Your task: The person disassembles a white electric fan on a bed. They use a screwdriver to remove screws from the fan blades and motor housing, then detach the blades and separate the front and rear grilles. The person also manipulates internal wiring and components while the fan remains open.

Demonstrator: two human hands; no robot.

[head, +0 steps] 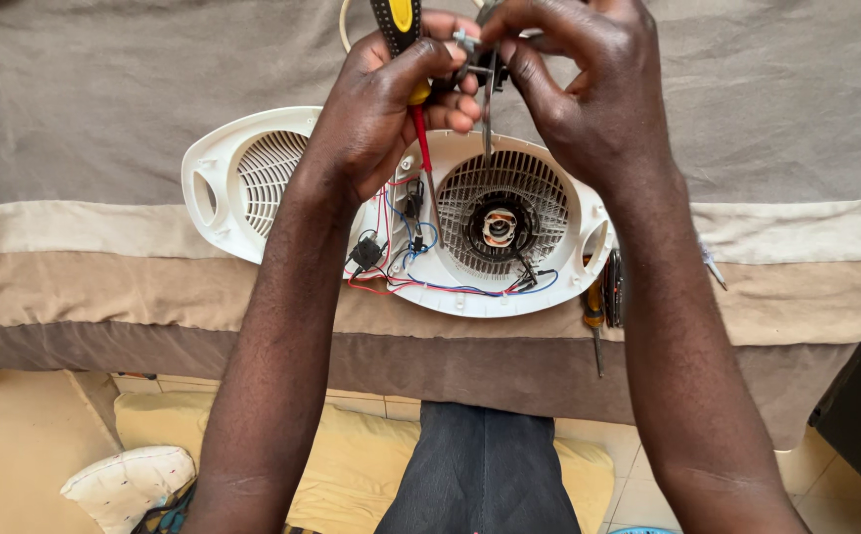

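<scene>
My left hand (pixel 381 109) grips a screwdriver (pixel 403 40) with a yellow, black and red handle, its shaft pointing down toward the fan heater. My right hand (pixel 589 89) pinches a small metal part (pixel 480 59) held up between both hands' fingertips. Below them lies an opened white fan heater housing (pixel 223 188) on the brown bedspread, with a round grille, a small motor (pixel 498 227) at its centre, and loose red, blue and black wires (pixel 396 272) at its lower left.
A second screwdriver (pixel 594 326) and a dark tool lie on the bedspread (pixel 104 297) by the housing's right end. A thin metal piece (pixel 713 269) lies further right. Below the bed edge are a yellow cushion (pixel 351 465), my trouser leg and tiled floor.
</scene>
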